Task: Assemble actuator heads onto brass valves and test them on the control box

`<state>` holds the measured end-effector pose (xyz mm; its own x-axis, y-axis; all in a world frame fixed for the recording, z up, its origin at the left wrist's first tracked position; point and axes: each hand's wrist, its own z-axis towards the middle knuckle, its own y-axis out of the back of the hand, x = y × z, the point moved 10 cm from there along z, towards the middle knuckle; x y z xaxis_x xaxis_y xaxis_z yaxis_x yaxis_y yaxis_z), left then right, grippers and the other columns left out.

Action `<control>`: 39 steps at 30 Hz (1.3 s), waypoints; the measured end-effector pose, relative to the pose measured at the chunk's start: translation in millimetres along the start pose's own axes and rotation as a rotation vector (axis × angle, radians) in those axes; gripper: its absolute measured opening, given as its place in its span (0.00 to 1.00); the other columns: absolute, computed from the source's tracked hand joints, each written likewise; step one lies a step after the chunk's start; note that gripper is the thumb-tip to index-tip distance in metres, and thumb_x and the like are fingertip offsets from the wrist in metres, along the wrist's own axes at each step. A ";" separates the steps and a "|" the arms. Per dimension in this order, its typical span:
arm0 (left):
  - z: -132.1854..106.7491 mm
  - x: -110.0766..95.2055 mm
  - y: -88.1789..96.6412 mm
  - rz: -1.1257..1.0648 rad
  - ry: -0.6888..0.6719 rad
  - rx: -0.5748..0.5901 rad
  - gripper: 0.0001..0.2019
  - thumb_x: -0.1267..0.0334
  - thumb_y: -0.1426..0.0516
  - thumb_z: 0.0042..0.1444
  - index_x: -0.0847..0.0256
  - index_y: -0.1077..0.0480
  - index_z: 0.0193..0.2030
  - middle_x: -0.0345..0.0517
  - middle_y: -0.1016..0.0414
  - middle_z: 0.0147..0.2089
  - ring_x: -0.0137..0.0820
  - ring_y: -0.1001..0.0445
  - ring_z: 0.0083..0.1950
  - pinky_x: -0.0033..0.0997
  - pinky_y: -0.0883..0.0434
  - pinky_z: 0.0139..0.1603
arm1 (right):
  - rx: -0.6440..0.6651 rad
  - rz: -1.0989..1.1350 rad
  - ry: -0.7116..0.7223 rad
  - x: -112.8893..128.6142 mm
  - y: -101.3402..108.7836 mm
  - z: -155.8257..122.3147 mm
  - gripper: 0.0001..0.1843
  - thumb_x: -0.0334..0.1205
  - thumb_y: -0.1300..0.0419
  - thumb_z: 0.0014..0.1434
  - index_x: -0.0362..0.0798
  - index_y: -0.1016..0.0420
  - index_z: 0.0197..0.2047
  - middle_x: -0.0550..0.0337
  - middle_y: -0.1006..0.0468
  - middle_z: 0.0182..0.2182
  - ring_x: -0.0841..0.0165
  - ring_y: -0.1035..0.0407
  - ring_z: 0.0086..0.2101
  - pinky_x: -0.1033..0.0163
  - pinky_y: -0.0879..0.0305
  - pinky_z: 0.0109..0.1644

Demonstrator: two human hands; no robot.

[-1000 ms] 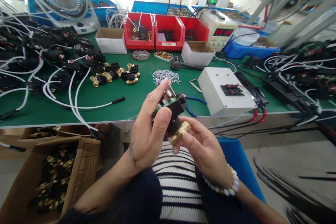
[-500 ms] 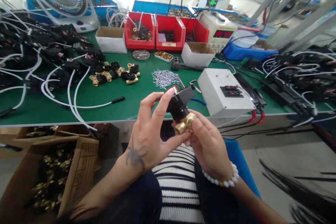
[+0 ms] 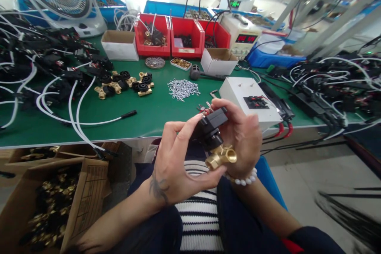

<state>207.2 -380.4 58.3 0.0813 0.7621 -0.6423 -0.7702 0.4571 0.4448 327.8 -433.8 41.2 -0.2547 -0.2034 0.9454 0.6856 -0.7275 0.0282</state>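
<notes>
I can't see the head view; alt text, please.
Left hand grips a black-and-brass assembly, brass end down, the blurred right hand beside it. Beyond, metal clips, brass fittings and red bins sit on a green bench.

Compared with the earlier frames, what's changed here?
The right hand has taken its thumb off the brass fitting and moved up beside the black box; whether it touches the box is unclear. The left hand went from gripping the box to spanning both pieces, thumb under the fitting. The fitting's open end has turned more toward the camera. The metal clips and red bins stayed put.
</notes>
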 end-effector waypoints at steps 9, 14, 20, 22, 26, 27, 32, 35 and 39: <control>-2.1 -0.4 -2.8 -0.094 0.083 -0.048 0.39 0.57 0.31 0.46 0.55 0.41 0.65 0.49 0.36 0.49 0.40 0.29 0.48 0.42 0.19 0.47 | -0.175 0.245 -0.152 -6.9 5.2 0.4 0.20 0.58 0.50 0.65 0.52 0.28 0.37 0.50 0.26 0.39 0.55 0.29 0.42 0.46 0.29 0.51; -5.6 51.8 -17.9 -0.176 0.296 0.019 0.33 0.57 0.34 0.49 0.58 0.38 0.61 0.47 0.36 0.47 0.37 0.29 0.50 0.39 0.19 0.46 | -0.074 0.039 -0.173 -52.0 1.1 20.0 0.22 0.58 0.51 0.66 0.51 0.26 0.42 0.55 0.24 0.39 0.63 0.29 0.41 0.54 0.31 0.49; -17.7 126.7 -16.7 -0.193 0.540 -0.081 0.33 0.54 0.35 0.48 0.61 0.36 0.60 0.47 0.39 0.48 0.38 0.29 0.52 0.42 0.19 0.48 | -0.043 -0.590 -0.045 -87.2 21.9 101.2 0.10 0.38 0.38 0.59 0.45 0.28 0.43 0.53 0.24 0.39 0.65 0.29 0.40 0.57 0.33 0.50; -17.2 131.5 -17.1 -0.200 0.542 -0.068 0.33 0.53 0.35 0.48 0.61 0.36 0.61 0.47 0.39 0.48 0.39 0.29 0.53 0.42 0.20 0.48 | 0.111 -0.806 -0.067 -101.8 5.1 126.2 0.08 0.36 0.39 0.61 0.44 0.27 0.44 0.52 0.24 0.40 0.64 0.29 0.41 0.57 0.34 0.51; -12.5 123.6 -19.2 -0.146 0.488 -0.015 0.34 0.54 0.36 0.49 0.62 0.36 0.62 0.48 0.38 0.48 0.39 0.29 0.52 0.42 0.20 0.48 | 0.318 -0.991 -0.120 -130.3 -33.0 150.9 0.12 0.35 0.34 0.57 0.44 0.24 0.45 0.50 0.24 0.40 0.61 0.30 0.43 0.55 0.36 0.53; -12.0 122.1 -19.1 -0.135 0.482 -0.013 0.34 0.54 0.36 0.49 0.62 0.36 0.62 0.47 0.38 0.48 0.39 0.29 0.51 0.42 0.20 0.48 | 0.331 -0.998 -0.126 -135.0 -39.3 153.6 0.12 0.33 0.33 0.56 0.44 0.23 0.44 0.50 0.24 0.40 0.60 0.30 0.42 0.55 0.36 0.53; -13.7 124.8 -20.2 -0.164 0.493 -0.015 0.34 0.54 0.36 0.49 0.61 0.37 0.62 0.48 0.38 0.48 0.39 0.29 0.52 0.42 0.19 0.48 | 0.390 -1.031 -0.117 -145.8 -50.4 154.5 0.07 0.25 0.37 0.55 0.45 0.23 0.34 0.52 0.22 0.36 0.62 0.30 0.40 0.57 0.37 0.51; -14.5 128.0 -21.2 -0.184 0.505 -0.006 0.35 0.54 0.36 0.49 0.60 0.37 0.63 0.48 0.38 0.49 0.39 0.29 0.53 0.42 0.20 0.49 | 0.379 -1.019 -0.099 -140.0 -43.4 152.1 0.08 0.25 0.39 0.55 0.45 0.23 0.36 0.53 0.21 0.36 0.63 0.30 0.40 0.58 0.37 0.51; -14.1 128.2 -21.6 -0.186 0.512 0.004 0.36 0.54 0.36 0.49 0.61 0.37 0.64 0.48 0.38 0.49 0.40 0.29 0.53 0.44 0.20 0.50 | 0.326 -0.974 -0.072 -126.6 -32.8 150.0 0.09 0.25 0.41 0.57 0.44 0.22 0.38 0.53 0.20 0.37 0.63 0.28 0.40 0.58 0.36 0.51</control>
<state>225.3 -299.0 -42.5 -0.1032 0.3478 -0.9319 -0.7700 0.5651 0.2962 439.9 -285.9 -30.7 -0.7648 0.4272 0.4822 0.3584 -0.3399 0.8695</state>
